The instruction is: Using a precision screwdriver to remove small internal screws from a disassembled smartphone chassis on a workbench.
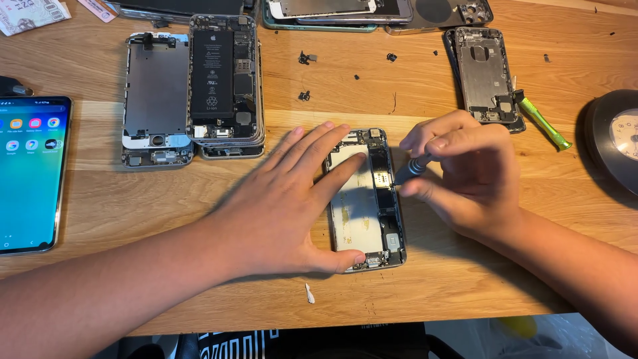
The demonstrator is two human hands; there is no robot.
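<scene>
An opened phone body point(364, 219) with its battery bay bare lies on the wooden table point(465, 286) in front of me. My left hand point(286, 199) lies flat over its left side, fingers spread, with the thumb at its lower edge. My right hand point(465, 176) pinches a small grey screwdriver point(413, 167), its tip pointing at the phone's right inner edge.
A stack of opened phones with a black battery point(216, 80) and a detached screen point(157, 93) lie at the back left. A lit phone point(30, 173) sits far left. Another phone shell point(484, 73), a green tool point(541, 119), loose small parts point(304, 58) and a round dial point(615, 143) are at the right.
</scene>
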